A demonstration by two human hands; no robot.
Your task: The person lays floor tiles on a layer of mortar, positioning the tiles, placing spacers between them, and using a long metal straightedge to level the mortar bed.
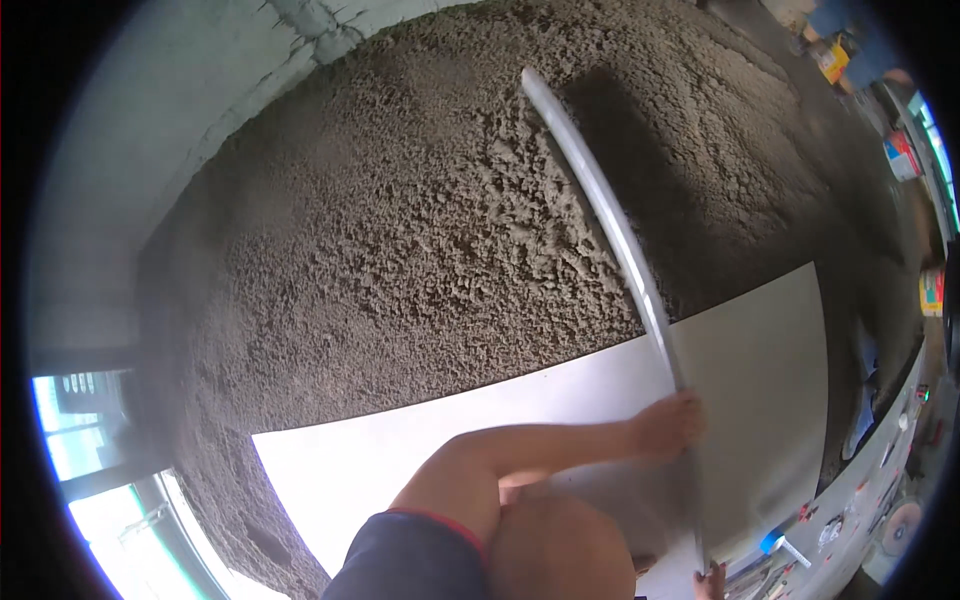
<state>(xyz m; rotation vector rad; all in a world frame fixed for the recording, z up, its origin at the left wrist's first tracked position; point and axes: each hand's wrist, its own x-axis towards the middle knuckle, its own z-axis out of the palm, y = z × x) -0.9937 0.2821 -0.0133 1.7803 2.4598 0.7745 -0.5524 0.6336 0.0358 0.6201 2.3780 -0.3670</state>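
Note:
A long, pale metal straightedge (622, 245) runs from the far middle of the view down to the lower edge, looking bent by the lens. It lies across damp, grainy grey-brown mortar (400, 260) and over a large white sheet (750, 350). My left hand (668, 425) is closed around the straightedge above the sheet, its arm reaching across from the lower left. Low down, my right hand (711, 582) grips the near end of the bar, only partly in view. Right of the bar, a darker, smoother strip (630, 150) shows in the mortar; lumpy, loose material sits along its left side.
A concrete wall (130, 180) bounds the far left, with bright windows (110, 500) below it. On the lower right lie a blue-capped white tube (785, 546) and scattered small items. Colourful containers (902, 155) and another person (865, 45) are at the upper right.

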